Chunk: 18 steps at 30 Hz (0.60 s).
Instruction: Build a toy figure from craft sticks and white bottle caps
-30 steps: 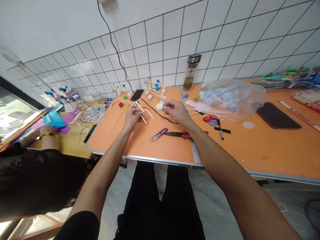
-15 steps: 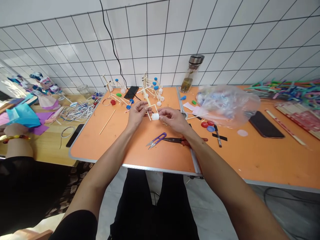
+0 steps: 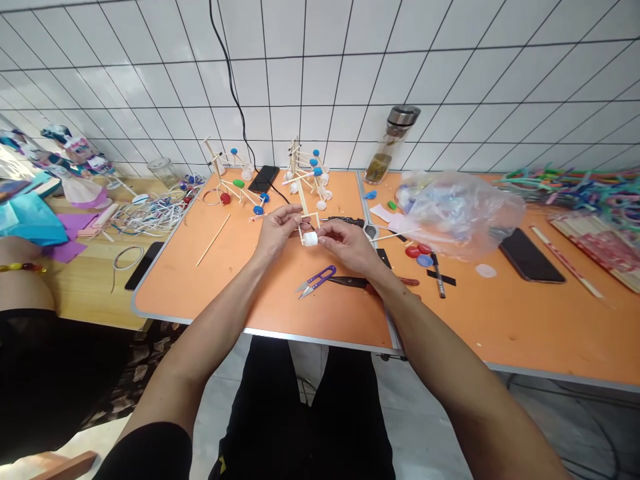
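Note:
Above the orange table, my left hand (image 3: 280, 230) pinches a small frame of thin wooden sticks (image 3: 310, 215) between thumb and fingers. At the near end of that frame sits a white cylinder (image 3: 311, 239), like a small wheel or spool. My right hand (image 3: 347, 243) has thumb and fingertips closed at the right side of the cylinder and frame; its exact hold is partly hidden. Below the hands lie purple thread snips (image 3: 316, 281) and dark-jawed pliers with red handles (image 3: 350, 283), partly covered by my right forearm.
Two stick models with coloured caps (image 3: 239, 183) (image 3: 310, 170) stand at the back, near a black phone (image 3: 264, 179). Rightward are a glass bottle (image 3: 390, 147), a plastic bag (image 3: 460, 210), a pen (image 3: 438, 275) and another phone (image 3: 533, 256). A person's arm (image 3: 25, 287) is at the left.
The head view has shifted slightly. The stick frame and white cylinder have tilted a little in my hands, which stay close together. The other person's arm has moved left in view.

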Each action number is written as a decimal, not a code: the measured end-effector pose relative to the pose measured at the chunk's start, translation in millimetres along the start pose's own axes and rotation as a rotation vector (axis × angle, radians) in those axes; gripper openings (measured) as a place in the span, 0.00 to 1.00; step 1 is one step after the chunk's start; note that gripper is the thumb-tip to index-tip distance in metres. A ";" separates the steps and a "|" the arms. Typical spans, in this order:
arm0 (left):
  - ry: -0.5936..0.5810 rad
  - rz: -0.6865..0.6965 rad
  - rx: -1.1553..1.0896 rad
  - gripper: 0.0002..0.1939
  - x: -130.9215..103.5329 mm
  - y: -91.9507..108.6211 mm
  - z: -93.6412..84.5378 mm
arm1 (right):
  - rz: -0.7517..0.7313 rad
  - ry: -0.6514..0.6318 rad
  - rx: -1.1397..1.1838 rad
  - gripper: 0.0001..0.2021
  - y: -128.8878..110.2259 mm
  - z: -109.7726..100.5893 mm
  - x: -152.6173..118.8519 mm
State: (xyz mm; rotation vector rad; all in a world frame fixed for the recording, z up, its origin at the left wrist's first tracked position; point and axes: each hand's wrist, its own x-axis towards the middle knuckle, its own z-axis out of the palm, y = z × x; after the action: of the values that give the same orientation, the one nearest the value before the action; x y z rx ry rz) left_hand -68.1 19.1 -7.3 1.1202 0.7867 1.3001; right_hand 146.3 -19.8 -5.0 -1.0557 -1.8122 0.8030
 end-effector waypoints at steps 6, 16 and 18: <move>0.042 -0.140 -0.109 0.22 -1.2 2.9 3.9 | -0.015 -0.032 -0.005 0.06 2.6 1.7 -0.5; 0.072 -0.251 -0.158 0.12 -4.2 6.1 7.3 | 0.025 -0.099 -0.033 0.08 3.3 3.5 -1.5; 0.046 -0.284 -0.161 0.10 -5.3 6.3 8.2 | 0.041 -0.104 -0.039 0.10 3.0 2.1 -1.7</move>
State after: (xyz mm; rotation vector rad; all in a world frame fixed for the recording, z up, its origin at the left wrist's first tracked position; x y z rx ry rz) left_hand -63.3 11.9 0.4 0.8203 0.8268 1.1308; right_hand 145.8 -20.2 -9.0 -1.0971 -1.9054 0.8640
